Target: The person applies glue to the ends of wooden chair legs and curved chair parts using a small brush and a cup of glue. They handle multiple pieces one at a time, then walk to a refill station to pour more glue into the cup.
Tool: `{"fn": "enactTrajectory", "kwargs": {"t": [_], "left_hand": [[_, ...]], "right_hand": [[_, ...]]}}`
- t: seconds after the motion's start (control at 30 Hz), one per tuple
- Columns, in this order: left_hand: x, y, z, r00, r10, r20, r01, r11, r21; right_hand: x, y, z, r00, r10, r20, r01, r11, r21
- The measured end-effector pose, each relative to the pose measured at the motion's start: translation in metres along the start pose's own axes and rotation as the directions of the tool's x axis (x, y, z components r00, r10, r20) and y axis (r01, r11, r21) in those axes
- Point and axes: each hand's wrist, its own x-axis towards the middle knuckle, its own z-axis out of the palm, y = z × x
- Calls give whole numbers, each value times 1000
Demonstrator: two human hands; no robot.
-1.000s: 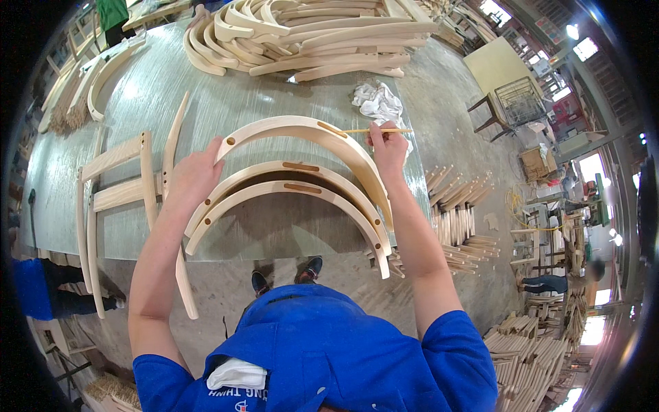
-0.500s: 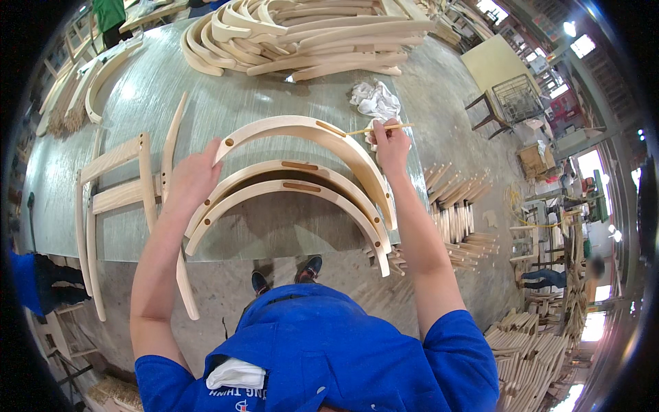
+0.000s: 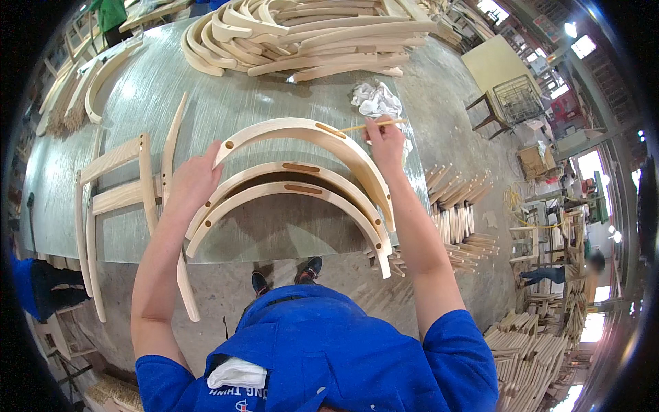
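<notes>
Three curved wooden chair rails lie nested on the table in front of me. Each has a brown-looking slot at mid-arc and round holes near its ends. My left hand is closed on the left end of the farthest rail. In my right hand is a thin wooden stick, pinched between the fingers, its left tip at that rail's slot. The middle rail and nearest rail rest closer to me. A crumpled white cloth lies just beyond my right hand.
A chair frame lies on the table at left. A large pile of curved parts covers its far side. Bundled wooden legs stand on the floor by the right edge. Other people work at the far left and right.
My right hand has moved slightly left and nearer to me, bringing the stick's tip to the farthest rail's slot. My left hand keeps its grip in the same place.
</notes>
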Motion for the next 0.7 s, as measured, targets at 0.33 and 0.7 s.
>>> {"fn": "enactTrajectory", "kwargs": {"t": [0.33, 0.7], "left_hand": [[1, -1, 2, 1000, 0, -6, 0, 1000, -2], [1, -11, 13, 1000, 18, -22, -18, 1000, -22]], "right_hand": [[0, 4, -14, 998, 13, 59, -4, 989, -144], [16, -15, -52, 855, -116, 506, 257, 942, -217]]}}
